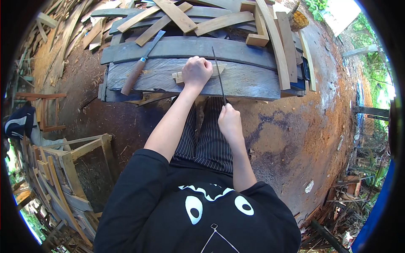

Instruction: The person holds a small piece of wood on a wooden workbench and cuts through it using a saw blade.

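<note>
My left hand (197, 74) is a closed fist pressing a small pale strip of wood (219, 71) onto the grey workbench (253, 82). The strip's ends stick out on both sides of the fist. In my right hand (230, 123), at the bench's near edge, is the grip of a saw, largely hidden by the fingers. Its thin dark blade (218, 71) is seen edge-on and points away from me, crossing the strip just right of my left fist. Left of the fist lies a chisel (135, 76) with a brown wooden handle, its blade pointing away.
Loose boards (175, 17) lie crosswise over the bench's far side. Longer planks (286, 50) and a small wooden frame (258, 40) are at its right end. Scrap wood (63, 33) covers the ground at far left. A wooden frame structure (69, 168) stands at lower left.
</note>
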